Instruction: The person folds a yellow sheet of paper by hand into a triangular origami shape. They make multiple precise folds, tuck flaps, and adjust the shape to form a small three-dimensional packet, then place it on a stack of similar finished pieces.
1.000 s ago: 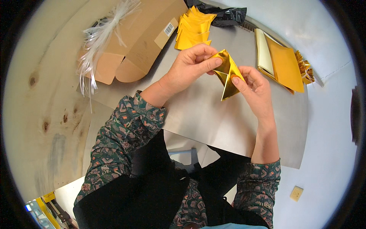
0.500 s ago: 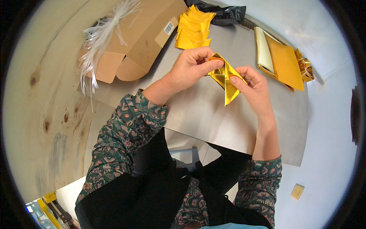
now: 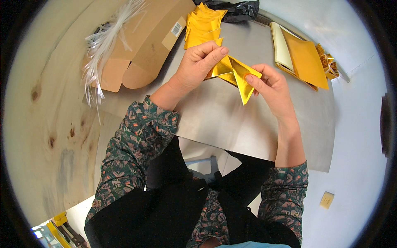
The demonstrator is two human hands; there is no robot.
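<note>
A folded piece of shiny gold foil paper (image 3: 242, 80) is held in the air above the metal table, stretched between my two hands. My left hand (image 3: 196, 68) is closed on its left end, the thumb pressed over curled fingers. The fingertips behind the paper are hidden. My right hand (image 3: 271, 84) pinches the right corner between thumb and fingers. One folded point of the paper hangs down toward me. Just beyond my left hand lies an overlapping row of folded gold pieces (image 3: 202, 27).
An open cardboard box (image 3: 151, 45) stands at the left, with a bunch of white translucent strips (image 3: 103, 49) over its side. Black plastic (image 3: 242, 11) lies at the back. Flat gold sheets (image 3: 306, 62) and a folded gold bundle (image 3: 327, 62) rest at the right of the metal table (image 3: 215, 115).
My left hand has shifted left along the foil paper, and its thumb has lifted off the middle fold. More of the paper's left part now shows between my hands.
</note>
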